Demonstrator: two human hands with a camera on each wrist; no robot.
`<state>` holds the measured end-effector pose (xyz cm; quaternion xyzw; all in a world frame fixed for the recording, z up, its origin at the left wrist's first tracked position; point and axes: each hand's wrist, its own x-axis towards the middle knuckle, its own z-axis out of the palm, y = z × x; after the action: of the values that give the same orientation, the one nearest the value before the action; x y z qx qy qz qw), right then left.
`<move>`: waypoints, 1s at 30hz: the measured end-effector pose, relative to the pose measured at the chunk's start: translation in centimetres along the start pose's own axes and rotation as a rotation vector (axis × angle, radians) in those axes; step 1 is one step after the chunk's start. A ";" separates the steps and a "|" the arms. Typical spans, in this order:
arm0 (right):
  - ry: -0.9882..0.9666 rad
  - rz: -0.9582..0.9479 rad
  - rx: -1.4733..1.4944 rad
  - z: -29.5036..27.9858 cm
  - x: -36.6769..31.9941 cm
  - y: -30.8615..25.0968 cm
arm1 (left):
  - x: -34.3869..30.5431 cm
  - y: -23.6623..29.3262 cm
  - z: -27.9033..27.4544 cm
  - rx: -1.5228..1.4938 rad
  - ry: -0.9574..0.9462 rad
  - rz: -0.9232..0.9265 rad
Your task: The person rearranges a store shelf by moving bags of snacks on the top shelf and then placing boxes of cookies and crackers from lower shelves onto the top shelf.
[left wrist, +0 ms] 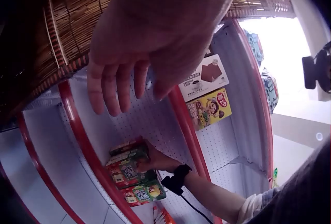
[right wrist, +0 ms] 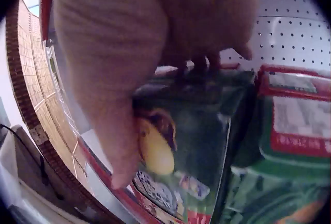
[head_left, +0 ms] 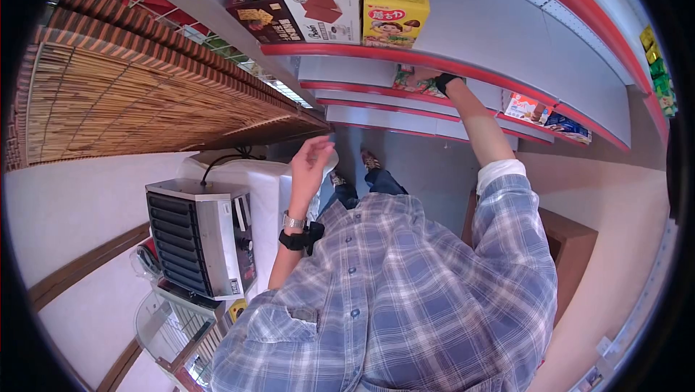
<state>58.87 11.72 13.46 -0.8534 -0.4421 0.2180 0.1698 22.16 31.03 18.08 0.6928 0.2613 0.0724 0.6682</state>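
My right hand (right wrist: 119, 63) grips a green and red snack box (right wrist: 207, 115) on a lower shelf. The thumb lies against its printed front, while the other fingers reach over its top, their tips partly hidden. A similar box (right wrist: 295, 125) stands right beside it in the right wrist view. In the left wrist view, the right hand (left wrist: 158, 161) is seen at the stacked boxes (left wrist: 124, 171). My left hand (head_left: 313, 160) hangs in the air before my body, fingers loosely bent and holding nothing.
On the upper shelf stand a white box (head_left: 322, 5), a yellow box (head_left: 394, 19) and dark boxes (head_left: 264, 12). Other packages (head_left: 528, 108) sit lower right. A bamboo blind (head_left: 145, 102) hangs at the left, above a metal appliance (head_left: 199, 240). Red shelf edges (head_left: 463, 65) run above the right hand.
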 end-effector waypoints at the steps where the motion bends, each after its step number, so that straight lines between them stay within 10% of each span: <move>1: -0.007 -0.012 -0.014 0.2 0.3 0.1 | -0.2 -0.1 -0.1 -0.005 0.012 0.006; 8: -0.084 0.024 -0.211 1.5 1.4 -2.5 | -0.9 -0.4 -1.6 -0.004 0.089 -0.013; 11: 0.267 -0.249 -0.225 1.7 -0.5 -7.0 | -1.0 0.2 -1.5 -0.019 0.092 0.000; 17: 0.230 -0.441 -0.175 0.9 -6.0 -17.8 | 0.1 0.7 -0.5 0.285 0.041 0.197; 30: 0.289 -0.257 0.328 -17.2 -19.8 -18.5 | 0.6 4.6 0.8 0.332 -0.176 0.513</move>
<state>45.07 3.84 41.32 -0.7735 -0.4767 0.1394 0.3938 24.28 30.77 22.31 0.8393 0.0272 0.1346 0.5261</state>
